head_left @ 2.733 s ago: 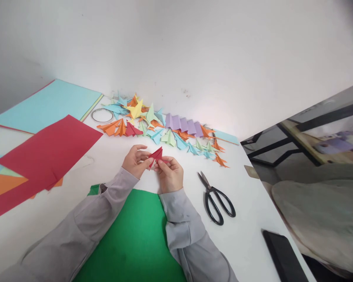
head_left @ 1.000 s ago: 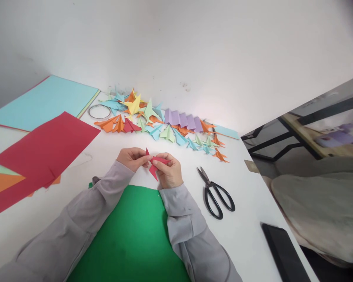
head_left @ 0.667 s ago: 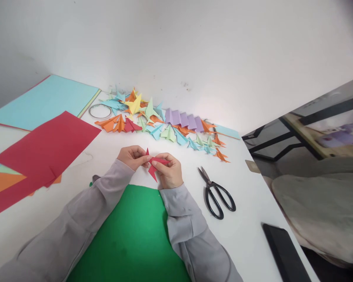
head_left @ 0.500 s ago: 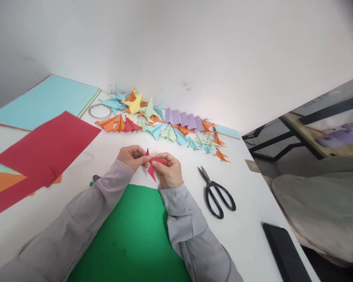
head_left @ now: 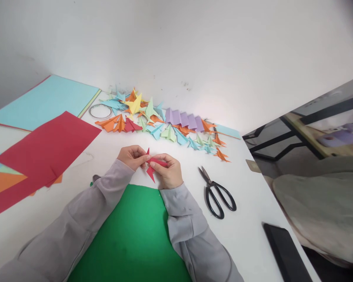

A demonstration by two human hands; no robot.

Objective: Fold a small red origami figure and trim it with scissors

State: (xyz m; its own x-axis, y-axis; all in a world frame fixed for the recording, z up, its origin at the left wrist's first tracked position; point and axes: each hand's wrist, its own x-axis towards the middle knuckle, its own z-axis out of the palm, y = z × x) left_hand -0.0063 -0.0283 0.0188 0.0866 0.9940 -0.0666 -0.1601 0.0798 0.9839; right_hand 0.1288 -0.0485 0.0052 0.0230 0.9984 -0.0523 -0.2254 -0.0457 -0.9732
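Red folded paper (head_left: 150, 171) is between the two hands, over the white table (head_left: 241, 243); whether it touches the table, I cannot tell. The left hand (head_left: 133, 157) pinches its left side with thumb and forefinger, and the right hand (head_left: 170, 172) grasps its other side, the thumb pressed on top. It should be very light, rather stiff along the folds, but easy to bend at its thin points, so the best hold seems near the middle. I count one piece in the hands, one pair of scissors (head_left: 209, 182), one black flat device (head_left: 286, 250) and one large red sheet (head_left: 50, 145); the colourful folded pieces (head_left: 134, 104) by the wall overlap too much for a sure count.
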